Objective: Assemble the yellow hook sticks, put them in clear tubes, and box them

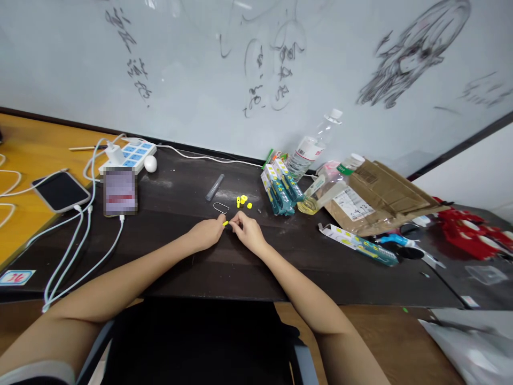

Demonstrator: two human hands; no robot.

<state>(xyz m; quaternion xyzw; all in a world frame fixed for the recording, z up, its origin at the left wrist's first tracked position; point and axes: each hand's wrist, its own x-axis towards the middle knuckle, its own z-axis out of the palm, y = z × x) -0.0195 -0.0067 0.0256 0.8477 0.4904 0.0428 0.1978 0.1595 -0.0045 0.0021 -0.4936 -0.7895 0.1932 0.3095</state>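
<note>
My left hand (207, 233) and my right hand (248, 232) meet over the dark desk, fingertips nearly touching. Between them is a small yellow plastic piece (225, 223), pinched in my left fingers. My right thumb and forefinger are pressed together at its other side; what they grip is too small to make out. Just beyond lie several loose yellow plastic parts (243, 199). A bent metal wire loop (221, 207) rests close to my left fingertips. Farther back lies a clear plastic tube (215, 187).
Small printed boxes (280, 187) stand beside a tall water bottle (310, 149) and a bottle of yellowish liquid (332, 184). An opened box (358, 245) lies before a cardboard parcel (368, 195). Left are a phone (61, 190), a power strip (134, 155) and white cables (74, 256).
</note>
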